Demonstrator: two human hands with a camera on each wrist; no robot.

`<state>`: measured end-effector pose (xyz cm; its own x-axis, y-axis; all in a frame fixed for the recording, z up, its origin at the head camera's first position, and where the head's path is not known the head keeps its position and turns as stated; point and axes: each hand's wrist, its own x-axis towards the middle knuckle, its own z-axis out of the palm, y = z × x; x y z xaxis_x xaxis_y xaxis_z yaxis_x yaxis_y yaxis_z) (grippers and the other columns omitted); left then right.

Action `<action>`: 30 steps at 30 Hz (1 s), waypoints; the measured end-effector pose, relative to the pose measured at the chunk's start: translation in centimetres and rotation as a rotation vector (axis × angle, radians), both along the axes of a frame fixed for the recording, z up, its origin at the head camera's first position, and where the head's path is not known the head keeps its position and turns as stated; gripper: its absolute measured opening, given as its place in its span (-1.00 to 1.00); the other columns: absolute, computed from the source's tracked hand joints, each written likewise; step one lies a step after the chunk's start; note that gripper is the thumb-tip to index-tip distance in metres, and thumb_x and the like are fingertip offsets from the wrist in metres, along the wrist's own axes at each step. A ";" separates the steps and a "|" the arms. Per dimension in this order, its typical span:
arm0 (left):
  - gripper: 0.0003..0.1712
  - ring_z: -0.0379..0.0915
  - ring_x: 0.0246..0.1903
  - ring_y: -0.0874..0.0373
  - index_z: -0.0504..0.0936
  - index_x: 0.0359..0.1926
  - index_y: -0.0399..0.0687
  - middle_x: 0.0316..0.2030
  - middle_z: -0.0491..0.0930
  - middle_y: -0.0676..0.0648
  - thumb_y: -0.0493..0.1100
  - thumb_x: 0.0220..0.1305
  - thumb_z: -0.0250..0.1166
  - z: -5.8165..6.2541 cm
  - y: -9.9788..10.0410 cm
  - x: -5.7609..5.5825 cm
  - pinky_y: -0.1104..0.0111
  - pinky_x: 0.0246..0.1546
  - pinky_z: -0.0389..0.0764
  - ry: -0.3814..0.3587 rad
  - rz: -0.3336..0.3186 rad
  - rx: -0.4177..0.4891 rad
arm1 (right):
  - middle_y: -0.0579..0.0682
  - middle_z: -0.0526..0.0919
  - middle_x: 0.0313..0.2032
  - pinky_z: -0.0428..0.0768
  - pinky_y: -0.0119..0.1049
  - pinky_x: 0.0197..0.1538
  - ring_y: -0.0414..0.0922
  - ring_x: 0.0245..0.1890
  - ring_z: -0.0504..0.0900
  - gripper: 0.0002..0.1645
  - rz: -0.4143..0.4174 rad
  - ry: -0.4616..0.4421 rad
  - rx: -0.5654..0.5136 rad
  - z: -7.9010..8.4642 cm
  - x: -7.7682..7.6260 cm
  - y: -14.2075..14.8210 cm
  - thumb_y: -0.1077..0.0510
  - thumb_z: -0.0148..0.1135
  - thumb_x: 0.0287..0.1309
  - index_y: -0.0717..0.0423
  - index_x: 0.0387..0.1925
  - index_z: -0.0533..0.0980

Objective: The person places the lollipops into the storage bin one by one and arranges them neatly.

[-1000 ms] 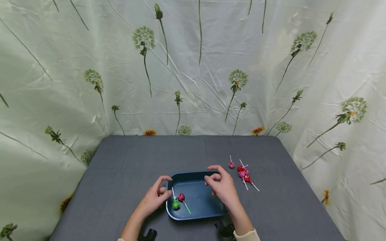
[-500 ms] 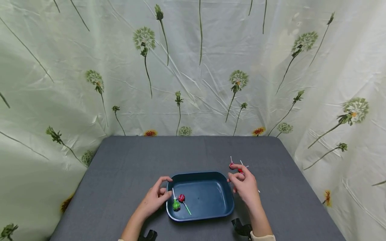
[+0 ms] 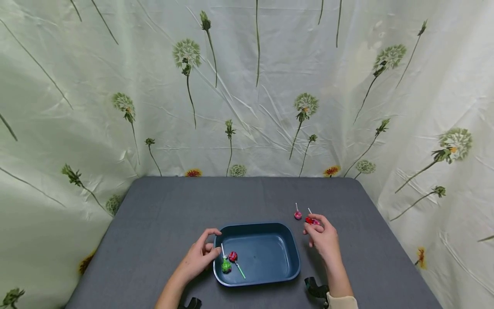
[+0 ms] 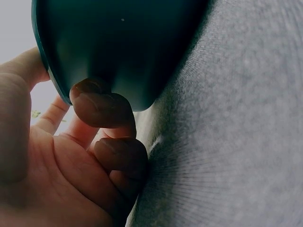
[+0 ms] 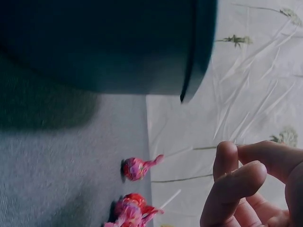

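A blue plastic tray stands on the table, with a green-wrapped lollipop and a red-wrapped lollipop at its left end. My left hand holds that end by the rim, its other fingers curled against the outer wall. My right hand, fingers loosely bent and nothing between them, hovers right of the tray above a pile of red and pink lollipops, hiding most of it. A pink lollipop lies alone just left of the pile; in the right wrist view both sit below the fingers.
A grey cloth covers the table. Behind and at both sides hangs a pale curtain printed with dandelions. Black wrist straps show at the bottom of the head view.
My right hand has moved from above the tray to the right, over the lollipop pile. My left hand stays at the tray's left rim, and the tray has not moved.
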<state>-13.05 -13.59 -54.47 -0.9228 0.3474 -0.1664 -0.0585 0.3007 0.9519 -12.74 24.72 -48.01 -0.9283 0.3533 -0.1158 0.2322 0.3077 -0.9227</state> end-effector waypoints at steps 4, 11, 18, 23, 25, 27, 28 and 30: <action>-0.49 0.27 -0.67 0.24 0.33 0.37 0.10 -0.57 0.43 0.01 -0.08 0.50 0.27 0.0 0.0 0.0 0.42 -0.58 0.31 -0.014 0.005 -0.006 | 0.02 0.77 -0.45 0.47 -0.38 -0.52 -0.23 -0.71 0.40 -0.55 -0.016 -0.001 -0.019 -0.5 -0.3 0.6 0.21 0.29 0.43 0.16 0.28 0.49; -0.48 0.27 -0.64 0.25 0.32 0.37 0.12 -0.55 0.45 0.02 -0.06 0.50 0.28 0.0 0.0 -0.1 0.42 -0.56 0.30 -0.026 0.002 -0.016 | -0.03 0.76 -0.46 0.50 -0.37 -0.54 -0.24 -0.68 0.45 -0.53 -0.038 -0.019 0.024 -2.0 -0.8 1.8 0.20 0.29 0.42 0.19 0.29 0.48; -0.47 0.27 -0.63 0.23 0.32 0.37 0.14 -0.56 0.44 0.02 -0.07 0.49 0.28 0.1 0.1 -0.2 0.41 -0.56 0.31 -0.034 0.012 -0.013 | -0.06 0.73 -0.51 0.47 -0.38 -0.56 -0.21 -0.69 0.46 -0.53 -0.057 -0.064 0.058 -3.5 -1.2 2.7 0.14 0.30 0.42 0.18 0.27 0.49; -0.47 0.27 -0.65 0.23 0.33 0.37 0.13 -0.56 0.45 0.02 -0.08 0.49 0.29 0.1 0.1 -0.1 0.41 -0.58 0.31 -0.032 0.018 -0.011 | -0.05 0.73 -0.51 0.44 -0.37 -0.57 -0.20 -0.71 0.45 -0.50 -0.061 -0.098 0.091 -4.3 -1.3 3.1 0.11 0.29 0.42 0.20 0.29 0.47; -0.47 0.27 -0.65 0.23 0.33 0.38 0.13 -0.56 0.45 0.02 -0.08 0.49 0.29 0.1 0.1 -0.1 0.41 -0.58 0.31 -0.032 0.018 -0.011 | -0.05 0.73 -0.51 0.44 -0.37 -0.56 -0.20 -0.72 0.45 -0.49 -0.062 -0.110 0.097 -4.6 -1.3 3.2 0.10 0.30 0.41 0.19 0.29 0.47; -0.46 0.27 -0.64 0.23 0.33 0.38 0.13 -0.56 0.44 0.02 -0.07 0.49 0.29 0.1 0.1 -0.1 0.40 -0.57 0.31 -0.035 0.019 -0.012 | -0.07 0.73 -0.52 0.45 -0.37 -0.56 -0.20 -0.72 0.45 -0.48 -0.062 -0.120 0.104 -4.9 -1.4 3.3 0.09 0.30 0.40 0.19 0.30 0.47; -0.46 0.27 -0.64 0.22 0.33 0.38 0.13 -0.56 0.44 0.02 -0.07 0.49 0.29 0.1 0.1 -0.1 0.40 -0.57 0.31 -0.037 0.019 -0.013 | -0.08 0.72 -0.53 0.45 -0.37 -0.56 -0.20 -0.72 0.45 -0.47 -0.063 -0.124 0.107 -5.1 -1.4 3.4 0.08 0.30 0.40 0.19 0.30 0.47; -0.47 0.27 -0.64 0.22 0.33 0.38 0.14 -0.56 0.44 0.02 -0.07 0.49 0.29 0.1 0.1 -0.1 0.40 -0.57 0.31 -0.037 0.021 -0.013 | -0.09 0.72 -0.55 0.46 -0.37 -0.56 -0.19 -0.73 0.46 -0.47 -0.057 -0.125 0.114 -5.3 -1.5 3.5 0.09 0.31 0.38 0.20 0.28 0.48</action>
